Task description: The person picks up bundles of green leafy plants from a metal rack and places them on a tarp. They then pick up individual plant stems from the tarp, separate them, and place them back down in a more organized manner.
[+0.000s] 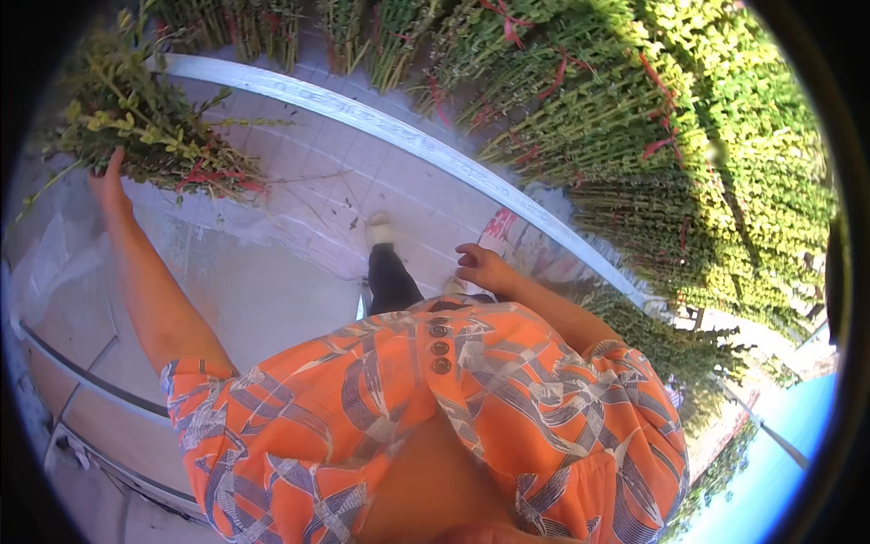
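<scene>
My left hand (pixel 112 180) reaches out at the far left against the near side of a bundle of leafy cut branches (pixel 156 129). Its fingertips go in among the leaves and are partly hidden. Red ties (pixel 214 177) wrap the stem end of this bundle, which points toward the middle of the view. Close in front of my body is my right hand (pixel 486 268), its fingers loosely bent and nothing seen in them.
Many upright bundles of green branches (pixel 612 122) with red ties stand beyond a long pale metal rail (pixel 408 136). A smooth pale surface (pixel 258 279) lies at my left, with clear plastic sheeting (pixel 61 265) by it. Bits of leaf lie on the tiled floor (pixel 319 197) near my foot (pixel 379 230).
</scene>
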`<action>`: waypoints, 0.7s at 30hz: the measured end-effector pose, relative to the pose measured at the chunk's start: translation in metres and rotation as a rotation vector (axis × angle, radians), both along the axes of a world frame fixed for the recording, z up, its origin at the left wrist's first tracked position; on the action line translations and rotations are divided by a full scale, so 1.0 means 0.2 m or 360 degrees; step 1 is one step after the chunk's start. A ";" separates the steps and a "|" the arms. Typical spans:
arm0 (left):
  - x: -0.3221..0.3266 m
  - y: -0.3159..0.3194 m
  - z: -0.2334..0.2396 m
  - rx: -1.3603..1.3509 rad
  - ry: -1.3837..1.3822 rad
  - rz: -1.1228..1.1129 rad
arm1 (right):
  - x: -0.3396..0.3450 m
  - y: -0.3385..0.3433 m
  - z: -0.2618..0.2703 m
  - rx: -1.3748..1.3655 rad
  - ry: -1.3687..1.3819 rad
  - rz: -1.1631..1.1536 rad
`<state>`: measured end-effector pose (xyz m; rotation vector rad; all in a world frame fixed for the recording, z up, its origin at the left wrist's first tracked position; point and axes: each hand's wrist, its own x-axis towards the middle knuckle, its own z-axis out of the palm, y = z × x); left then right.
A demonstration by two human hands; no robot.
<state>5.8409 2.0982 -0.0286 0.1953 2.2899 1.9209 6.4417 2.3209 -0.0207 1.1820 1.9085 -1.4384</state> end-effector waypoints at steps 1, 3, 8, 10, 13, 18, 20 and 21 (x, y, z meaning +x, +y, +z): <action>0.11 0.02 0.02 0.0140 0.0188 -0.0040 | 0.06 -0.01 0.01 -0.0006 -0.0032 -0.0066; 0.27 -0.03 -0.09 -0.0152 0.0256 0.0551 | 0.15 -0.02 0.08 0.0069 -0.0100 -0.0104; 0.98 -0.17 -0.70 -0.0893 -0.0757 -0.0093 | 0.57 -0.09 0.16 0.0193 -0.0054 -0.0480; 1.40 0.00 -0.79 -0.1027 -0.1345 -0.0407 | 0.81 -0.16 0.13 0.0260 -0.0019 -0.0644; 1.88 0.26 -0.76 -0.1203 -0.1213 -0.1497 | 1.17 -0.25 0.16 0.0296 0.0006 -0.0861; 2.80 0.86 -0.33 -0.1134 -0.0791 -0.2478 | 1.84 -0.47 0.06 0.0335 -0.0203 -0.1345; 3.10 0.97 -0.34 -0.0896 -0.0575 -0.2752 | 2.10 -0.46 0.00 0.0510 -0.0193 -0.1583; 3.27 1.04 -0.30 -0.0865 -0.0511 -0.2833 | 2.22 -0.45 -0.01 0.0618 -0.0149 -0.1801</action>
